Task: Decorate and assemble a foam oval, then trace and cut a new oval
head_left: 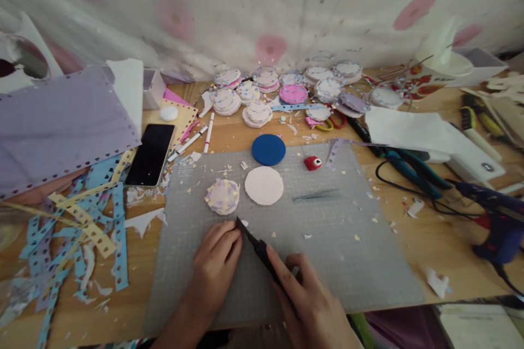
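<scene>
Both hands are held low over a grey cutting mat. By the right hand, a black knife is gripped, fingers closed around the handle, its dark blade angled to the left hand's fingertips. The left hand is half curled, fingertips drawn together; whether anything is pinched there cannot be told. To the left, flat punched paper strips are heaped on the wooden counter.

Just beyond the blade, a small disc is already edged with pale purple and yellow bits, while beside it a larger white disc is left plain, its outline faintly faceted; work on that one seems undone. Behind, a smooth blue disc is laid flat.

Farther back, many layered discs are stacked, apparently completed, their rims dotted with colour. The far side is closed off by creased cloth printed with pink blotches.
</scene>
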The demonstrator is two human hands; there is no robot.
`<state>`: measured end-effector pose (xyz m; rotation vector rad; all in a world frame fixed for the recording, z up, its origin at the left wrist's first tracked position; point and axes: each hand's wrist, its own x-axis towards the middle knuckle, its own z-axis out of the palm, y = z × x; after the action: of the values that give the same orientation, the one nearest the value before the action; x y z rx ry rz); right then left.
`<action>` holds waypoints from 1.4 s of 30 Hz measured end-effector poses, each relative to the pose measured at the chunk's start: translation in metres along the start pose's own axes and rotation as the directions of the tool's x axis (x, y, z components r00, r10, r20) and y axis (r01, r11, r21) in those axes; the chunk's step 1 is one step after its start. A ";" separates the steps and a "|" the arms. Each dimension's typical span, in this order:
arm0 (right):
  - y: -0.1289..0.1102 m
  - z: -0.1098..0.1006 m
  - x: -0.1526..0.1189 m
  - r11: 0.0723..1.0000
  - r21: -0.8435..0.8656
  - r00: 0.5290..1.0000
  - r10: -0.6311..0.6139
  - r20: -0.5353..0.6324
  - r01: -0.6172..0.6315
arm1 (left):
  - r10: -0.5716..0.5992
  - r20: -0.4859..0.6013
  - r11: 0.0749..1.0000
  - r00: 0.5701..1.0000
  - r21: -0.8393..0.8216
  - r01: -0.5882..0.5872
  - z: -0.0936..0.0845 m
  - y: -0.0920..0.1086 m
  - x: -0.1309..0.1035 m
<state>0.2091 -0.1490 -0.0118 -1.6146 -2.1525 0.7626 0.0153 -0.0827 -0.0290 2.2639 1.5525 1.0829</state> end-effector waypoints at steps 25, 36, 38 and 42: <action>0.001 -0.026 0.013 0.991 0.122 0.988 0.044 0.145 -0.062 | 0.076 0.059 0.996 0.995 -0.055 -0.073 -0.003 0.004 0.005; 0.007 -0.043 0.010 0.990 0.136 0.989 0.006 0.147 -0.026 | 0.089 0.082 0.993 0.993 -0.085 -0.082 -0.001 0.003 0.001; 0.008 -0.044 0.008 0.989 0.148 0.992 0.000 0.127 -0.019 | 0.082 0.076 0.994 0.994 -0.082 -0.076 0.000 0.003 0.001; 0.010 -0.043 0.006 0.987 0.161 0.996 -0.002 0.088 -0.012 | 0.089 0.076 0.995 0.993 -0.044 -0.086 0.000 0.002 0.001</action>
<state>0.2395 -0.1316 0.0158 -1.5307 -2.0863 0.9996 0.0170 -0.0821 -0.0279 2.3375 1.4005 1.0243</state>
